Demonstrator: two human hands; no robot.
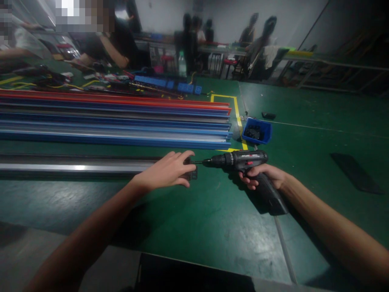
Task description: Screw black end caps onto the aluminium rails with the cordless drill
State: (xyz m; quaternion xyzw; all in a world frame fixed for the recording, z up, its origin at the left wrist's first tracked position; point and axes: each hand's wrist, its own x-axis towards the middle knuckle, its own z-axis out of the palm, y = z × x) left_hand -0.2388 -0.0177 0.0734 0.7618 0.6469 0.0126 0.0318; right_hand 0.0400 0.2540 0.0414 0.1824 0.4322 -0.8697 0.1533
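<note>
Drill (249,161), green table (212,219), grey wall (164,24)

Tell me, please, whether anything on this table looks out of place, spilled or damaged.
Nothing looks plainly spilled or damaged, though blur hides detail. Only the clutter behind the coloured rails looks untidy: it lies jumbled, while they lie neatly side by side. The drill points at the end of the bar.

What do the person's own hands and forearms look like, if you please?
The left hand and right hand are bare, without gloves. The left forearm and right forearm are uncovered as far as they show, with no sleeve, watch or bracelet in sight. No markings stand out; finer detail is too blurred to tell.
</note>
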